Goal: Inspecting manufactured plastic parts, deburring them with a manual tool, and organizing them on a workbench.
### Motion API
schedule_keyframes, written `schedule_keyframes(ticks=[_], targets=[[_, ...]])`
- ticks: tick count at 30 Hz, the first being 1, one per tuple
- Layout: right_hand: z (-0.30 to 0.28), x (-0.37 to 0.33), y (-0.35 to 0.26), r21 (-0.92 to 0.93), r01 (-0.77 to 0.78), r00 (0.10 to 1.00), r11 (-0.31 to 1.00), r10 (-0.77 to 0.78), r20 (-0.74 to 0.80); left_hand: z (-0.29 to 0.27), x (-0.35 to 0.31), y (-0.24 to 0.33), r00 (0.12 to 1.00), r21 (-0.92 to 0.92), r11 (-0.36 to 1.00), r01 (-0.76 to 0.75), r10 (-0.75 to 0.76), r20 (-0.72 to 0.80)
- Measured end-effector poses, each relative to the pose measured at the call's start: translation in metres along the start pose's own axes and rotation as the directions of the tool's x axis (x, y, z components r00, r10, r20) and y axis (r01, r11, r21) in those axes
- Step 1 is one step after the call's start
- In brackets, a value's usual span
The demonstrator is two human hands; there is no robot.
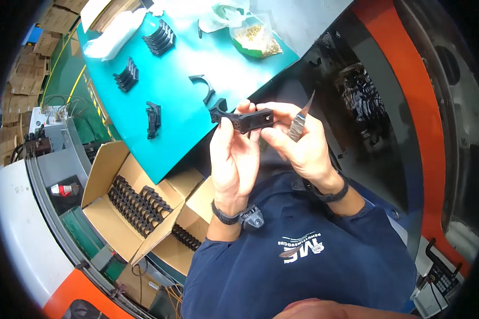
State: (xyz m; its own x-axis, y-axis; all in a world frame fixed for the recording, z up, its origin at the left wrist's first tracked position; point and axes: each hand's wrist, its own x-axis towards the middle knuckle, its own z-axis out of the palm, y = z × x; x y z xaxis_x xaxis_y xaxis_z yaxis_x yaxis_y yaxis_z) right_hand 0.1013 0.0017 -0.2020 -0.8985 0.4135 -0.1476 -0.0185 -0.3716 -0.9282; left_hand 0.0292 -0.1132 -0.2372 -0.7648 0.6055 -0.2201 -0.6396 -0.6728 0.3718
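Note:
A black plastic bracket [245, 121] with a curved, clamp-like end is held up in front of me, off the table's near edge. My left hand [234, 159] grips it from below, thumb against its near side and fingers behind. At its squared end, which has a small hole, the fingers of my right hand [303, 146] also touch the part. A small knife [297, 127] with a patterned handle is tucked in that same right hand, its pointed blade angled up and away from the bracket. On the table just beyond lies a black curved piece [203, 86].
The green table [181, 125] carries black part stacks [159, 38], [126, 75], a lone group [153, 120] and a bag of brass-coloured pieces [255, 41]. A cardboard box [104, 218] of black parts stands at lower left. An orange-edged machine [404, 80] rises on the right.

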Motion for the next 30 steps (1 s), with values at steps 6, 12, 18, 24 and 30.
schedule_keyframes(ticks=[6,12,18,24,30], targets=[[0.003,-0.009,0.005,-0.006,-0.005,0.999,1.000,0.005,0.038,0.000,-0.010,0.003,0.999,-0.032,0.999,0.021,-0.022,-0.030],[0.005,-0.011,-0.005,0.043,-0.081,0.994,0.996,0.084,-0.064,0.000,-0.013,-0.002,0.999,0.019,0.999,-0.031,0.030,0.039],[-0.005,-0.009,0.008,0.027,-0.045,0.998,0.999,0.046,-0.042,-0.003,-0.013,-0.003,0.998,0.094,0.995,-0.043,0.039,0.039],[-0.025,-0.006,0.021,-0.060,0.017,0.998,0.998,-0.021,-0.066,-0.013,0.055,0.061,0.852,0.959,0.006,-0.282,0.461,0.248],[-0.041,-0.013,0.030,-0.141,-0.065,0.993,0.988,0.050,-0.109,-0.121,0.199,0.133,0.741,0.366,-0.926,-0.090,0.183,0.646]])
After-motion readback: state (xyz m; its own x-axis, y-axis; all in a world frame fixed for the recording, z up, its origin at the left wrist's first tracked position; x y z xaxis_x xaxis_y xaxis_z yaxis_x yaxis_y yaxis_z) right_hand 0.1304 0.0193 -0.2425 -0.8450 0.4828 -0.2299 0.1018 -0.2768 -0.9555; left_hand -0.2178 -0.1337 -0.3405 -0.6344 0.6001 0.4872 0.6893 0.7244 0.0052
